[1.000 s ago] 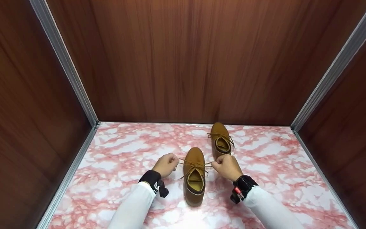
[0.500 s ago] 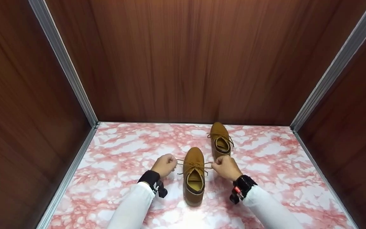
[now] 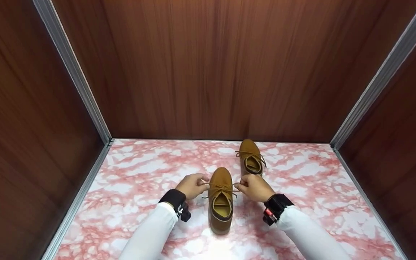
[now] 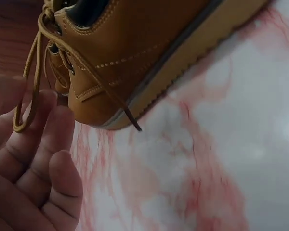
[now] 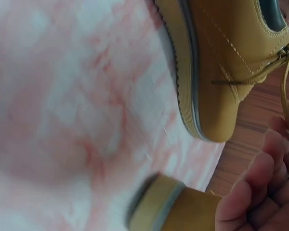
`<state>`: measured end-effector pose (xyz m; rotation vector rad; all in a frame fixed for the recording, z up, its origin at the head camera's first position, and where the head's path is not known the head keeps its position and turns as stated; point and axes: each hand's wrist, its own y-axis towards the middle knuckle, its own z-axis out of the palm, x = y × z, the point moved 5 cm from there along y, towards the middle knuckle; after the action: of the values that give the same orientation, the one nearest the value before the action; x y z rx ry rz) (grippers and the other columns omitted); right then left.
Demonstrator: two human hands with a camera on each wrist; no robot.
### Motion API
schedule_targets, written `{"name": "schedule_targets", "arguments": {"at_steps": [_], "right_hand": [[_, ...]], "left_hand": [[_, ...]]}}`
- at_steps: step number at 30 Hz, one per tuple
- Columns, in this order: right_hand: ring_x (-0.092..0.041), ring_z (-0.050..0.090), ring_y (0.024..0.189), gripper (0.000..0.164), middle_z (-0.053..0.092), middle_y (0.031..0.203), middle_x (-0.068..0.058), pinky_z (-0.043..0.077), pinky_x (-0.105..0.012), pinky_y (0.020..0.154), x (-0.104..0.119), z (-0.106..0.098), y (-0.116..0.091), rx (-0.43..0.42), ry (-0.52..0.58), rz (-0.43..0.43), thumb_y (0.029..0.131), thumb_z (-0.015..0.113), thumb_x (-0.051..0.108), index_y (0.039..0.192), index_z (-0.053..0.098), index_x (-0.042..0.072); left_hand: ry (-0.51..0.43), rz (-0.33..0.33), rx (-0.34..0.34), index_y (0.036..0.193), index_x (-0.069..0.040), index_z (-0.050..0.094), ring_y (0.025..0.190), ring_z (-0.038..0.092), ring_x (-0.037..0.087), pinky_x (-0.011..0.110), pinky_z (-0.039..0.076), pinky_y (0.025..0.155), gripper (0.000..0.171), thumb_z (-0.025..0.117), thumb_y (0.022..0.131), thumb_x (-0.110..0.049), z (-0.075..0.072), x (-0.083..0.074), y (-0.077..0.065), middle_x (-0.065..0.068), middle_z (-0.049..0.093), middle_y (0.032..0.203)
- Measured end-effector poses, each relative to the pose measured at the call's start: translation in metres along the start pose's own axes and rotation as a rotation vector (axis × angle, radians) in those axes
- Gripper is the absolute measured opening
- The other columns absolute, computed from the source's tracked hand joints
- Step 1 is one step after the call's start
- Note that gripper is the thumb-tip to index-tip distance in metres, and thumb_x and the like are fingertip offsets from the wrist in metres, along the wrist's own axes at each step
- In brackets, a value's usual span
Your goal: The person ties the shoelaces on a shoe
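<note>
A tan lace-up shoe (image 3: 221,176) stands upright on the marbled surface, toe pointing away, with a bow tied in its shoelace (image 3: 222,188). To its left, my left hand (image 3: 192,186) holds one bow loop between thumb and fingers. The left wrist view shows that lace loop (image 4: 37,79) reaching the fingers, while a loose lace end (image 4: 103,86) hangs down the shoe's side. On the other side, my right hand (image 3: 254,187) pinches the opposite loop (image 5: 284,91). Its thumb is partly cut off in the right wrist view.
The matching shoe (image 3: 248,146) stands farther back on the right, near the back panel, its heel close to my right hand. Dark wood panels (image 3: 208,72) with grey metal edge strips (image 3: 78,72) enclose the pink-and-white surface (image 3: 139,169) on three sides.
Both hands have come inward toward the shoe, the left one more. The fingers of both hands have loosened from a tighter curl. Both shoes stay where they were.
</note>
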<state>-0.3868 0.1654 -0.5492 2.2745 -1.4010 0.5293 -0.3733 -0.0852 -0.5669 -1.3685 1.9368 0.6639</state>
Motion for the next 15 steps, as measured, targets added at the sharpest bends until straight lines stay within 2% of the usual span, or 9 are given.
{"name": "schedule_targets", "arguments": {"at_steps": [3,6,10,15], "right_hand": [[-0.006,0.048,0.056,0.037,0.053,0.059,0.012,0.044,-0.027,0.059,0.0045,-0.0035,0.0004,0.015,-0.088,-0.061,0.097,0.075,0.028,0.064,0.061,0.018],[-0.007,0.049,0.056,0.039,0.051,0.057,0.013,0.045,-0.03,0.061,0.0059,-0.0045,0.0001,0.047,-0.132,-0.085,0.099,0.073,0.031,0.063,0.061,0.02],[-0.008,0.049,0.055,0.042,0.048,0.055,0.013,0.046,-0.031,0.061,0.0041,-0.0031,-0.001,0.076,-0.138,-0.073,0.1,0.07,0.03,0.06,0.06,0.022],[-0.009,0.045,0.052,0.048,0.041,0.052,0.012,0.043,-0.031,0.058,0.0011,-0.0025,-0.0019,0.058,-0.122,-0.04,0.102,0.067,0.029,0.057,0.055,0.021]], "left_hand": [[0.116,0.048,0.055,0.12,-0.003,0.074,0.07,0.055,0.006,0.028,0.049,0.072,0.03,0.075,0.096,-0.022,-0.0021,-0.0038,-0.0013,-0.001,0.068,0.078],[0.199,0.089,0.091,0.11,-0.004,0.078,0.069,0.055,0.006,0.028,0.05,0.072,0.021,0.074,0.097,-0.019,-0.0033,-0.0062,-0.0021,0.001,0.071,0.077],[0.242,0.113,0.101,0.098,-0.006,0.083,0.066,0.055,0.004,0.027,0.05,0.07,0.015,0.071,0.098,-0.016,-0.0031,-0.0067,-0.0013,0.001,0.073,0.073],[0.246,0.112,0.089,0.087,-0.004,0.081,0.063,0.051,0.006,0.025,0.046,0.067,0.019,0.071,0.098,-0.015,-0.0026,-0.0069,0.0003,-0.004,0.063,0.065]]}}
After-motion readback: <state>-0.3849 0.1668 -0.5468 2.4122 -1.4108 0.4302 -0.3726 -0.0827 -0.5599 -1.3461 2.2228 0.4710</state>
